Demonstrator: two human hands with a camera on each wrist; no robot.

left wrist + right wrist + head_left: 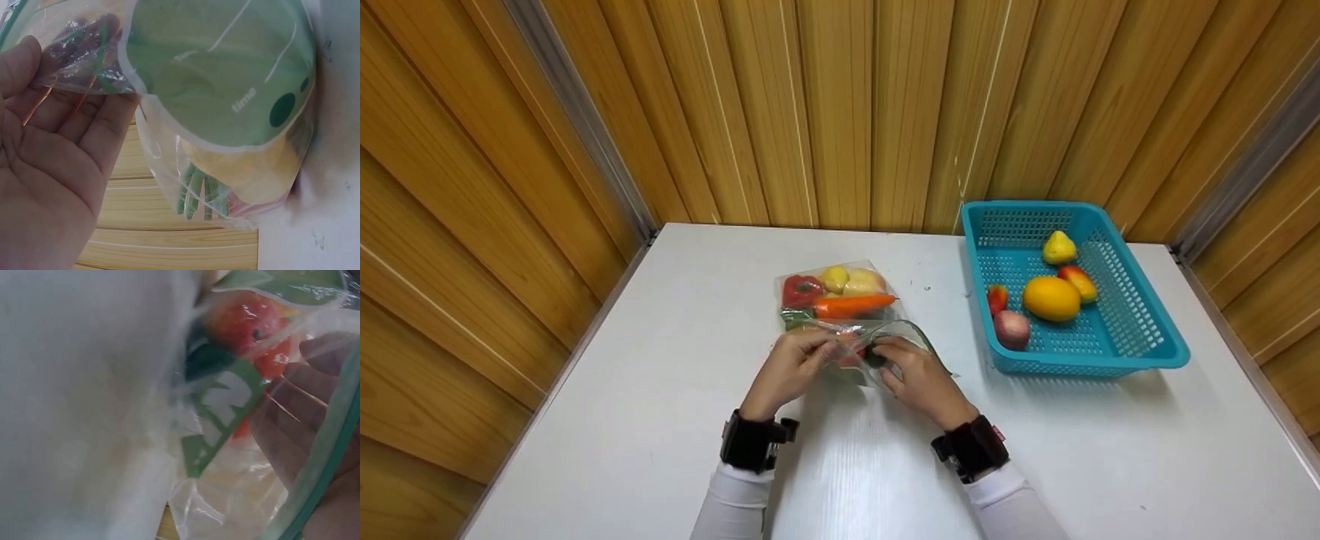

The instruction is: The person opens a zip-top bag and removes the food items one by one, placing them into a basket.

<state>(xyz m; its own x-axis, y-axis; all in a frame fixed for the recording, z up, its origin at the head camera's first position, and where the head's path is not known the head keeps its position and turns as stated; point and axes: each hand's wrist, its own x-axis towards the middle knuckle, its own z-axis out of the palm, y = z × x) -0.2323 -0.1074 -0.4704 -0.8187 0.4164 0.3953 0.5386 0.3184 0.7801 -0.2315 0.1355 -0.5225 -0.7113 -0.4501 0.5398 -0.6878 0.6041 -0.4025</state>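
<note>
A booth-like workspace, shown by wood-grain panels (840, 112) on 3 sides of 1 white table (675, 360).

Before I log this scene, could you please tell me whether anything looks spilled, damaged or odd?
Only some small dark marks look odd: they stand out on the otherwise white tabletop, right of the clear bag in the head view. I cannot tell what they are. Nothing looks spilled.

You are wearing a pale, snug left sleeve (733, 499) and a matching right sleeve (1009, 501), both wrinkling lightly. A wide black left band (747, 442) is circling one wrist, its small dark block (788, 430) jutting inward; a black right band (979, 448) is circling the other, showing a red tag (998, 433).
</note>
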